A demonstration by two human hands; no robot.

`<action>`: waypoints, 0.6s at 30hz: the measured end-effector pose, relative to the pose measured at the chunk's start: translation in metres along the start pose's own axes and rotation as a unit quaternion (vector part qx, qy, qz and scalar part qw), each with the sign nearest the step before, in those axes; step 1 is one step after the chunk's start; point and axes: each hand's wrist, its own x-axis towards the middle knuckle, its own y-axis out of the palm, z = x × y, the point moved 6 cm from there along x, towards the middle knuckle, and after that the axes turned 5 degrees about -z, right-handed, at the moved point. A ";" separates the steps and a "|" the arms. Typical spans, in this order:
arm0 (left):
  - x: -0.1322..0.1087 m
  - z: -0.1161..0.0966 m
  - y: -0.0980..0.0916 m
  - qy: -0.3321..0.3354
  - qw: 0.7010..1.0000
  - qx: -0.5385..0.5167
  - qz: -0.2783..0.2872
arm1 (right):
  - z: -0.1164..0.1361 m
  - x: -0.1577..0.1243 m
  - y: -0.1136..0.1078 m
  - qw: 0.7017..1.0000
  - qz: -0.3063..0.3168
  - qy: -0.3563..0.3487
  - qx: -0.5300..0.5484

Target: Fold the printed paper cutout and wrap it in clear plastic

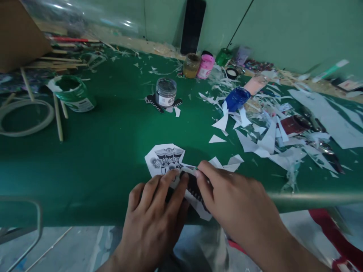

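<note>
Green covering dresses the bench (119, 158), and near its front edge, between both hands, is the printed paper (169, 153), a white piece with a dark ornamental pattern, its lower part hidden under fingers. The left hand (159, 209) spreads its fingers over the paper and presses down; its thumb is out of sight, so I cannot tell whether it also grips. The right hand (236, 194) has forefinger and thumb pinched on the paper's right edge (whether a small tool sits between them is hidden).

The likeliest trouble is a tear or crease: thin paper held by two hands could split if they pull opposite ways. The bench's edge is close by too, so a slip might drop it. Loose paper scraps (265, 141) lie near the right hand and could get swept along by a wide elbow. Farther back, the open green jar (75, 96) and the blue jar (237, 99) might stain the paper if knocked.
</note>
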 end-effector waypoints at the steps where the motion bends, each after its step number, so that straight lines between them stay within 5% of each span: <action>1: 0.002 -0.001 0.000 0.003 1.000 0.005 0.005 | -0.002 0.001 -0.002 1.000 -0.005 -0.001 -0.002; 9: 0.013 -0.010 0.007 0.045 0.999 -0.001 0.026 | -0.022 0.009 -0.005 1.000 -0.006 0.028 0.011; 18: 0.005 -0.011 0.011 0.042 0.999 0.004 -0.004 | -0.016 0.015 0.017 0.999 0.009 -0.032 0.003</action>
